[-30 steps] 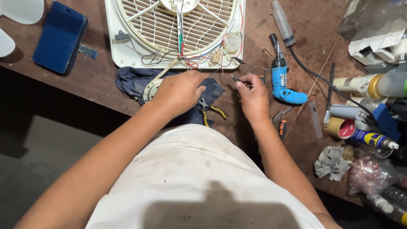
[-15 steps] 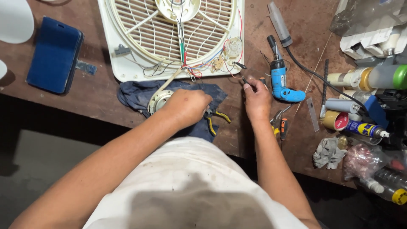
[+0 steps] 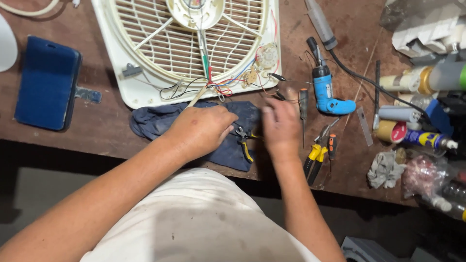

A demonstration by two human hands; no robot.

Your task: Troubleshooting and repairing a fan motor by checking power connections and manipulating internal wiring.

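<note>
Left hand (image 3: 199, 131): fingers curled shut, knuckles up, resting on a dark blue cloth (image 3: 160, 121) at the near edge of the desk (image 3: 107, 133). What they close on is hidden beneath the hand; I cannot tell.

Right hand (image 3: 280, 127): blurred, fingers bent downward just right of the left hand. Whether they grip anything cannot be told. Yellow-handled pliers (image 3: 244, 143) lie on the cloth between the two hands.

Work piece: a cream box fan housing (image 3: 145, 94) lies flat just beyond the hands, grille up. Coloured wires (image 3: 221, 87) trail loose from its near edge toward the hands, beside two small exposed components at the grille's right corner.

Progress, as a judgement: the housing is open and the wiring exposed and unsecured; the electrical work appears mid-way, with reassembly outstanding.

Surroundings: a screwdriver (image 3: 303, 104) and a blue corded drill (image 3: 326, 90) right of the hands; more yellow-handled cutters (image 3: 314, 157) nearer. A blue wallet case (image 3: 46, 82) lies far left.

Containers: spray cans and tubes (image 3: 412, 136) crowd the right edge; contents not visible.
</note>
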